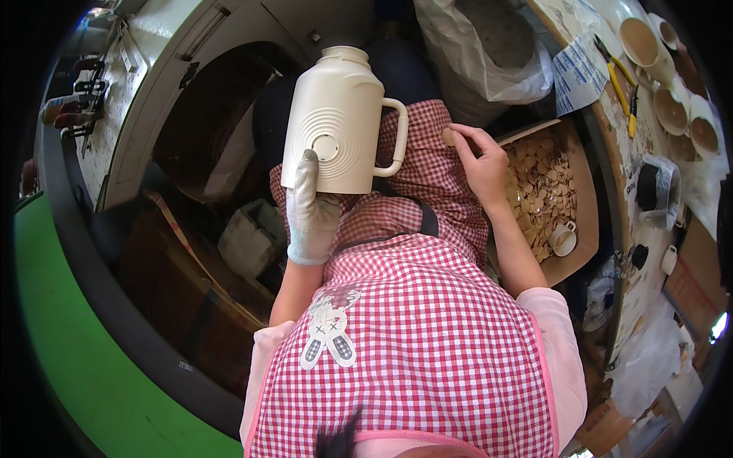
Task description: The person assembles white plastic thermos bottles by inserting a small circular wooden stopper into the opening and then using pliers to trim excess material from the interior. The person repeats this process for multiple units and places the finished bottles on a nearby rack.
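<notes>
A cream plastic jug-shaped body (328, 99) with a side handle stands upright above my lap. My left hand (311, 210), in a pale work glove, grips it at the lower end, the thumb lying on its front just beneath a round recess ringed by ridges. To the right of the handle, my bare right hand (482, 159) pinches a small beige disc (448, 137) between thumb and fingertips. Beside that hand sits a cardboard box (578, 248) holding a heap of similar loose discs (540, 179) and a small white cup-like piece (563, 239).
On the right, a worn workbench (622, 298) carries yellow-handled pliers (632, 111), several cream cup-shaped parts (640, 42) and plastic bags. A large translucent bag (489, 57) stands beyond my lap. A grey machine frame (145, 99) and a green surface (84, 336) lie to the left.
</notes>
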The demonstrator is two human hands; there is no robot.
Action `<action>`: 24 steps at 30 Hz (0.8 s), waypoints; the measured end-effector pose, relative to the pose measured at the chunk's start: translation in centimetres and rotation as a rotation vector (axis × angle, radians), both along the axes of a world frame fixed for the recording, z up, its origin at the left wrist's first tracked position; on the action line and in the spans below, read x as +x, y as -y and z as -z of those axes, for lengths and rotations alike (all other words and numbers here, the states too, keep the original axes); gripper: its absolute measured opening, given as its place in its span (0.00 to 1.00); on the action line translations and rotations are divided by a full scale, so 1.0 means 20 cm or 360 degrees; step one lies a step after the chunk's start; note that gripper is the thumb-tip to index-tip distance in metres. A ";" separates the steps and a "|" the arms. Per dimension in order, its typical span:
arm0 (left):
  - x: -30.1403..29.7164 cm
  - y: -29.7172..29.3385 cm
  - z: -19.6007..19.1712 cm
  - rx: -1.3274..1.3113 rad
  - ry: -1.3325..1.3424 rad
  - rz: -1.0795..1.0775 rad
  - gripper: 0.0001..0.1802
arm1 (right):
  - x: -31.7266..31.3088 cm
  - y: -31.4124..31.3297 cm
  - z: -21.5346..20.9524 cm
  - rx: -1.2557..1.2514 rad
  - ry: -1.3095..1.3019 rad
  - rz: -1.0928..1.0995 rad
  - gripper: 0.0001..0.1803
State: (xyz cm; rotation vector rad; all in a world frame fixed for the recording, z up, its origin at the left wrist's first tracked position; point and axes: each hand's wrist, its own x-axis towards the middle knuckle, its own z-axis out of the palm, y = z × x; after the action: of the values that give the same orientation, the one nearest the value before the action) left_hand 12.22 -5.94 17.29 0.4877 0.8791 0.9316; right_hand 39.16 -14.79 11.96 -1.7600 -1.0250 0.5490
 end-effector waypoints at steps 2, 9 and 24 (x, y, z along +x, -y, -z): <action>0.01 -0.02 -0.04 -0.0043 0.0231 -0.0005 0.27 | 0.00 -0.05 -0.06 -0.0247 -0.0675 0.0136 0.14; 0.03 -0.04 -0.08 0.0044 -0.0037 0.0103 0.27 | -0.31 -0.29 -0.35 -0.0180 -0.1638 -0.0380 0.12; 0.03 -0.02 0.03 -0.0019 0.0041 0.0025 0.19 | -0.56 -0.36 -0.28 -0.0237 -0.1041 -0.0282 0.11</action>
State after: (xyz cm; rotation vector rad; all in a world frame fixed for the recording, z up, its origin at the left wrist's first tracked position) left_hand 12.91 -5.52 16.63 0.4707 0.8562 0.9161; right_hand 28.00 -7.57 17.64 -1.4562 -0.6835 1.2409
